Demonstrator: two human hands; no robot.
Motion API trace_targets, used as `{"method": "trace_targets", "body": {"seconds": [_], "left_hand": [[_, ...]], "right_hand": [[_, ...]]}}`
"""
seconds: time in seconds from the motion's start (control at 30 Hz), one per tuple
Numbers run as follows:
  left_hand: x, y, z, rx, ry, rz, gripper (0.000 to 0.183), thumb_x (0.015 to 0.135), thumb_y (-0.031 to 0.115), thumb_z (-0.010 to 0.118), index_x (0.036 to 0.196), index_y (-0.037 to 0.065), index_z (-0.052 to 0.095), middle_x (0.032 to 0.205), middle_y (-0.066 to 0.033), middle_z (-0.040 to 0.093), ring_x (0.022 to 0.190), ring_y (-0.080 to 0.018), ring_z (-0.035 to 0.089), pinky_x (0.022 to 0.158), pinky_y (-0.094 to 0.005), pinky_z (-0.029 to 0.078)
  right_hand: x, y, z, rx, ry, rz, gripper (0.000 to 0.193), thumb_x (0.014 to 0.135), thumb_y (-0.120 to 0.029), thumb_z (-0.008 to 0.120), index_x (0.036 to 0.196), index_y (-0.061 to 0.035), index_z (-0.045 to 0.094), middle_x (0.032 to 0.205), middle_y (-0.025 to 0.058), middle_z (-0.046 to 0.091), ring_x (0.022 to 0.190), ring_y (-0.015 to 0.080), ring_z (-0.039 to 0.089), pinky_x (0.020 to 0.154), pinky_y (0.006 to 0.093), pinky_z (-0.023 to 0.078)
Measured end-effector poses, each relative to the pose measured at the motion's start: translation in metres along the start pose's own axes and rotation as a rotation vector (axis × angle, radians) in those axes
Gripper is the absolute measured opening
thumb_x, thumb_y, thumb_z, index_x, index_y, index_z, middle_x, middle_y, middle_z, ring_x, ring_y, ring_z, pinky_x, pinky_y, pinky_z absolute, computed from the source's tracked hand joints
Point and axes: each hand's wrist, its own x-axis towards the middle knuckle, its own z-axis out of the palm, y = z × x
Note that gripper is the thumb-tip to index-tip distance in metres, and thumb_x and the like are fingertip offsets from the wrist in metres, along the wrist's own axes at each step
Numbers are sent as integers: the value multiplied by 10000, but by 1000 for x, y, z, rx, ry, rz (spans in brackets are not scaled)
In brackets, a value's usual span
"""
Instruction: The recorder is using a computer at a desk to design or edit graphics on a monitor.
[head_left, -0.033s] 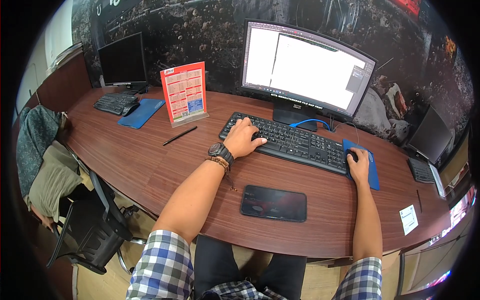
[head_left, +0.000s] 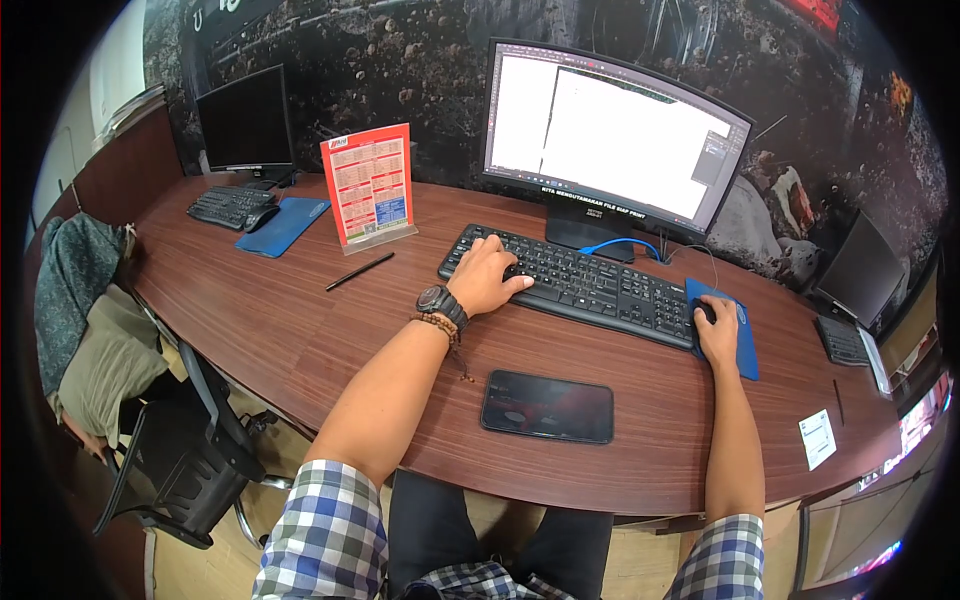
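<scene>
My left hand rests on the left end of a black keyboard, its fingers spread over the keys and the thumb reaching toward the lower edge. A black watch and a beaded bracelet circle that wrist. At the keyboard's right end, my right hand is wrapped over a dark mouse, mostly hidden beneath the fingers. The mouse lies on a blue mouse pad. Behind the keyboard stands a curved monitor, lit with a mostly white program window and a small dark panel at its right.
A dark smartphone lies between my forearms. To the left are a black pen, a red-and-white sign stand and another keyboard. A white paper slip lies at right. Beyond the desk's left edge, a person sits by a black chair.
</scene>
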Motion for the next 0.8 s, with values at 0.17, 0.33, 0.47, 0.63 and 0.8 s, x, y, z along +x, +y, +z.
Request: {"method": "trace_targets", "body": {"seconds": [0.17, 0.33, 0.47, 0.63, 0.8], "left_hand": [[0, -1, 0, 3, 0, 6, 505, 898, 399, 736, 1125, -51, 717, 1106, -169, 599, 1093, -334, 551, 979, -424, 463], [0, 0, 0, 5, -8, -6, 493, 905, 391, 730, 1132, -46, 716, 1116, -163, 598, 1097, -331, 553, 989, -425, 459], [0, -2, 1, 9, -5, -8, 472, 914, 376, 722, 1140, -38, 715, 1110, -159, 597, 1095, -323, 550, 991, -423, 456], [0, -4, 3, 9, -6, -12, 395, 938, 316, 694, 1143, -20, 718, 1098, -143, 583, 1090, -312, 538, 986, -415, 448], [1, -4, 4, 6, 0, -7, 344, 938, 267, 683, 1137, -11, 723, 1098, -137, 574, 1084, -310, 533, 979, -420, 443]], "right_hand": [[0, -2, -1, 8, -5, -8, 317, 857, -165, 680, 1134, -13, 711, 1175, 190, 601, 1125, 363, 598, 1000, 421, 467], [0, -4, -2, -8, 1, 5, 321, 859, -175, 679, 1134, -13, 709, 1167, 187, 600, 1110, 366, 600, 986, 424, 471], [0, -4, -2, -10, 0, 25, 320, 863, -179, 678, 1139, -20, 709, 1172, 184, 599, 1117, 362, 598, 989, 423, 470], [0, -2, -1, -18, -3, 18, 326, 867, -186, 681, 1151, -28, 706, 1184, 177, 599, 1133, 355, 592, 1000, 420, 466], [-1, -1, 0, -33, -2, 14, 332, 867, -190, 681, 1155, -27, 703, 1197, 179, 597, 1140, 360, 589, 1001, 422, 465]]}}
